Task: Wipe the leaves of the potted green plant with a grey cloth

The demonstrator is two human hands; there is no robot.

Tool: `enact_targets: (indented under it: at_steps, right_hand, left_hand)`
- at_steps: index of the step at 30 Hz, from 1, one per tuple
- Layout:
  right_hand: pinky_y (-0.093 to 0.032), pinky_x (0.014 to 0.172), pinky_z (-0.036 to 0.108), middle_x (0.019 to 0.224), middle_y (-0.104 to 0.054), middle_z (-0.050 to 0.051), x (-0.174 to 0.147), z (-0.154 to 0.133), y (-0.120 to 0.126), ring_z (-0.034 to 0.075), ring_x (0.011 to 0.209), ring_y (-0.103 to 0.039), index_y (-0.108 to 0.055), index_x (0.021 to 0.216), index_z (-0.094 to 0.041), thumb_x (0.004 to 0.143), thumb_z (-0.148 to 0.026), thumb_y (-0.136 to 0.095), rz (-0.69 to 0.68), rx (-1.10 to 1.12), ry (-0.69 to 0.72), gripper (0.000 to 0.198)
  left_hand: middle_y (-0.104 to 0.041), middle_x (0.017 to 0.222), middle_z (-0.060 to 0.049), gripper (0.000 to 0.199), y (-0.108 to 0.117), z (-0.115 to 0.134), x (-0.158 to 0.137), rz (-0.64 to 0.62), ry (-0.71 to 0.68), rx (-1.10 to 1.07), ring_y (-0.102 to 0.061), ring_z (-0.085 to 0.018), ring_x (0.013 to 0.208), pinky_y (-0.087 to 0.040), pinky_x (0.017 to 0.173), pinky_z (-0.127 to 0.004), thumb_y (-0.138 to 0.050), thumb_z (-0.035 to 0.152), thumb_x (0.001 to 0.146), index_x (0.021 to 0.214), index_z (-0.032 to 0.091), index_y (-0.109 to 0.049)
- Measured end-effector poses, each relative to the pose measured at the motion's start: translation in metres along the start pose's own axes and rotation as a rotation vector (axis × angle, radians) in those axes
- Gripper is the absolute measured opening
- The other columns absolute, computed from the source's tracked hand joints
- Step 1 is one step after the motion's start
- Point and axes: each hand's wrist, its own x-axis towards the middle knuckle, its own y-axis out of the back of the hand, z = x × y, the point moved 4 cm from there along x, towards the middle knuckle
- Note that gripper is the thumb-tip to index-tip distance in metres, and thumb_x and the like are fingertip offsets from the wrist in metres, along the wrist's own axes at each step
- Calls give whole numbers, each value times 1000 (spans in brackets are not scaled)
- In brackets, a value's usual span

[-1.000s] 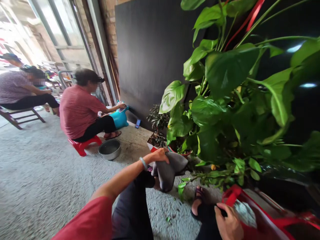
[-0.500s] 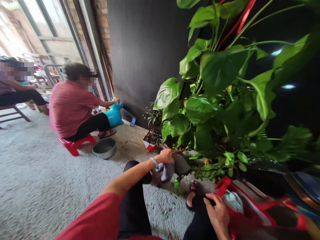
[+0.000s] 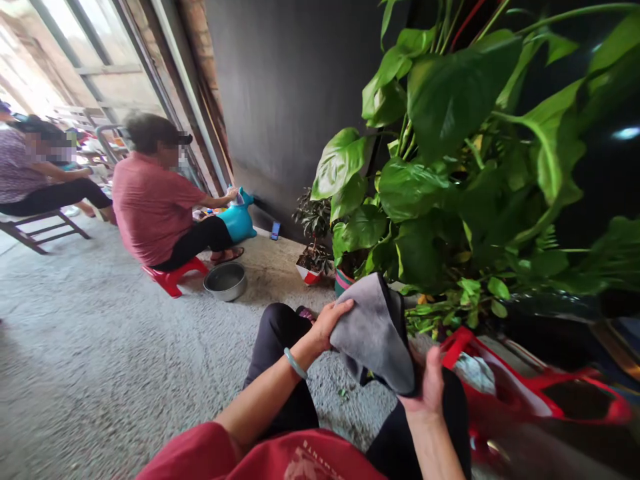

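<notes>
The grey cloth (image 3: 375, 330) hangs between both hands above the person's knees, its long axis slanting from upper left down to lower right. The right hand (image 3: 425, 387), raised palm-up from below, closes on its lower end; the left hand (image 3: 330, 323), arm stretched forward with a bracelet (image 3: 295, 364) at the wrist, pinches its upper left edge. Just beyond stands the leafy potted plant (image 3: 440, 167); farther left on the concrete floor (image 3: 100, 347), a metal bowl (image 3: 226, 280).

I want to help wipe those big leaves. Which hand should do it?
Probably the left hand: it grips the grey cloth at its upper edge, closest to the leafy plant. The right hand only supports the cloth's lower end.
</notes>
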Motion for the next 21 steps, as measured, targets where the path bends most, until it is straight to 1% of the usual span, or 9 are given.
enact_targets:
  at_steps: [3, 5, 9, 12, 14, 16, 18, 20, 21]
  right_hand:
    - [-58, 99, 58, 95, -80, 5, -12, -7, -8, 39, 115, -72, -78, 93, -33, 43, -96, -82, -25, 80, -1, 81]
    - [-58, 100, 56, 99, -80, 4, -17, -7, -20, 38, 117, -71, -78, 105, -33, 38, -90, -89, -49, 97, 15, 89]
    - [-58, 103, 55, 105, -81, 6, -20, 6, -41, 35, 117, -71, -72, 125, -26, 50, -77, -92, 23, 91, 3, 93]
    - [-61, 99, 51, 103, -81, 4, -25, 9, -48, 32, 115, -72, -71, 120, -24, 60, -64, -94, 107, 90, -5, 76]
    - [-63, 96, 46, 98, -80, 1, -30, 0, -49, 29, 112, -73, -72, 110, -25, 61, -55, -96, 147, 79, 20, 62]
    - [-65, 92, 42, 94, -79, -2, -37, -21, -48, 27, 107, -74, -73, 103, -26, 56, -46, -100, 205, 69, 55, 58]
    - [-66, 88, 39, 100, -80, -3, -42, -59, -48, 26, 108, -74, -74, 101, -27, 48, -39, -102, 299, 81, 142, 61]
    - [-65, 89, 37, 118, -80, -2, -41, -112, -55, 25, 120, -71, -75, 105, -28, 49, -37, -100, 372, 119, 354, 61]
    - [-64, 92, 35, 129, -77, -2, -37, -141, -61, 24, 129, -67, -75, 107, -28, 53, -39, -97, 386, 142, 486, 59]
  left_hand:
    - [-80, 96, -12, 66, -8, 1, -2, 139, -111, -98, -74, -23, 84, -57, 73, -29, -98, 58, 58, 101, 12, -77]
    - [-80, 100, -11, 69, -15, -2, -7, 197, -176, -112, -74, -23, 90, -57, 75, -29, -98, 60, 58, 104, 14, -76]
    - [-80, 106, -9, 78, -33, -16, -19, 177, -257, -91, -73, -24, 100, -58, 83, -30, -99, 66, 52, 109, 18, -75]
    - [-80, 110, -10, 84, -41, -31, -25, 132, -250, -89, -72, -26, 104, -58, 90, -32, -98, 72, 51, 111, 18, -76]
    - [-80, 110, -11, 84, -42, -38, -24, 92, -217, -80, -71, -27, 104, -57, 91, -34, -95, 77, 52, 108, 16, -77]
    - [-80, 108, -13, 83, -42, -40, -19, -17, -186, -45, -71, -28, 104, -56, 91, -35, -92, 80, 55, 104, 14, -78]
    - [-79, 110, -14, 79, -37, -33, -12, -185, -199, 31, -70, -29, 105, -55, 88, -35, -88, 80, 62, 104, 13, -79]
    - [-77, 116, -14, 71, -24, -19, -2, -270, -284, 161, -69, -30, 109, -55, 87, -35, -83, 76, 73, 108, 15, -80]
    - [-77, 117, -13, 64, -13, -10, 6, -234, -351, 259, -68, -29, 110, -55, 87, -36, -80, 71, 77, 110, 17, -80]
